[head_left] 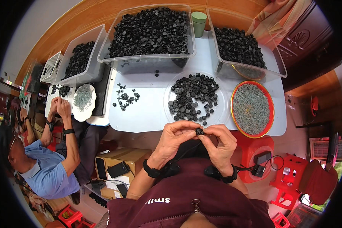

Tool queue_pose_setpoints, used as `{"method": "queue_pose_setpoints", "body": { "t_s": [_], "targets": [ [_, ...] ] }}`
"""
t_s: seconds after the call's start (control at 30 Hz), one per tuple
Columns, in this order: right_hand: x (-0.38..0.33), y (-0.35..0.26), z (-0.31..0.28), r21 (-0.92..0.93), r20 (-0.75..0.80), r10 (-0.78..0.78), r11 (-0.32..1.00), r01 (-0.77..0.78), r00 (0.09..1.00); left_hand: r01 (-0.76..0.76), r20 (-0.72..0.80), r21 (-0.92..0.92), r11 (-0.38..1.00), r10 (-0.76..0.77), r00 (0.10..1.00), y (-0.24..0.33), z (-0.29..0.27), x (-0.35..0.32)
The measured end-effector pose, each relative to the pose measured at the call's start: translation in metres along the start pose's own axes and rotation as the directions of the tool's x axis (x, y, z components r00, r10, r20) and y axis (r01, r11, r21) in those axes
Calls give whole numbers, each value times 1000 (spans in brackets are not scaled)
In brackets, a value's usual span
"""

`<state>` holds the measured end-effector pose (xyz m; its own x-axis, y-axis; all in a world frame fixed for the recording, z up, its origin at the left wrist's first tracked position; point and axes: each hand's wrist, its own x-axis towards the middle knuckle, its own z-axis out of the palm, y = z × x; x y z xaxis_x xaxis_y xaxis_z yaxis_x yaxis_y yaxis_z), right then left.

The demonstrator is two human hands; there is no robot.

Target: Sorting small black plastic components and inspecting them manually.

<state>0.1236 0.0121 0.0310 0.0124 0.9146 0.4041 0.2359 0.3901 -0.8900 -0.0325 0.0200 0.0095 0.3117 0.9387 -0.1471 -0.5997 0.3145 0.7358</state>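
1. The small part (200, 132) pinched between the left hand (173, 138) and the right hand (220, 142) is black.
2. The table (148, 110) is white.
3. At the table's right edge, a round tray (271, 110) has a red rim with a yellow border and holds grey-green screws (251, 108).
4. The clear plate (220, 114) near the front edge carries black parts.
5. The clear bins (140, 60) along the back edge are filled with black parts.
6. The cup (198, 22) at the back edge is pale green.
7. The person's top (193, 186) is maroon.
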Motion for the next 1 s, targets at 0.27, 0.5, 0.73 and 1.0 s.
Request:
{"method": "queue_pose_setpoints", "body": {
  "t_s": [0.27,0.5,0.73,1.0],
  "targets": [
    [-1,1,1,-120,32,-104,987,107,994,-29,-18,13,999,29,999,1,-3,-3],
    [0,-3,4,-137,49,-116,983,122,992,-42,-30,-12,999,42,999,1,-3,-3],
    [2,-5,5,-159,82,-107,980,119,991,-142,-36,192,971,152,988,3,-1,-3],
    [1,-7,5,-210,129,-81,972,107,988,-211,-4,427,879,235,972,4,-2,-4]
  ]
}}
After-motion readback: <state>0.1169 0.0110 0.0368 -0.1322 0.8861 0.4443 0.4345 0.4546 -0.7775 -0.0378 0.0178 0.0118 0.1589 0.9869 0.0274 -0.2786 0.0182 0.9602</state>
